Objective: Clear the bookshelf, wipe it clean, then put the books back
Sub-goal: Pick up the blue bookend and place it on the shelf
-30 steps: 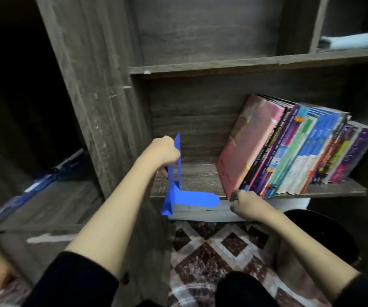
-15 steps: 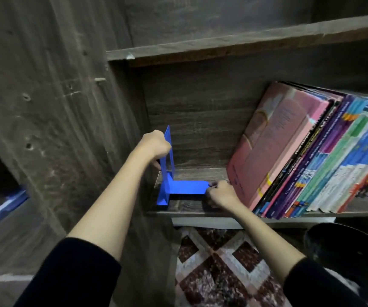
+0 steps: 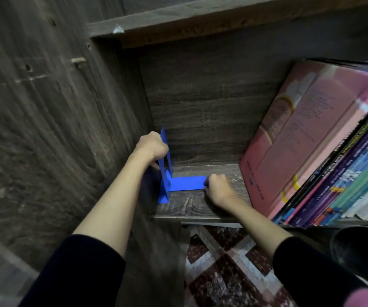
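The bookend (image 3: 179, 183) stands on the shelf (image 3: 192, 209) at its left end; the books (image 3: 324, 156) lean at its right.

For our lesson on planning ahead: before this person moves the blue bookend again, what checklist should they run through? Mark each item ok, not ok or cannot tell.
1. Left hand grips the blue bookend by its upright plate: ok.
2. Right hand pinches the tip of the flat base: ok.
3. Base lies flat on the shelf: ok.
4. Books stand upright: not ok, they lean left.
5. Bookend touches the books: not ok, bare shelf lies between them.
6. Shelf wiped clean: cannot tell.
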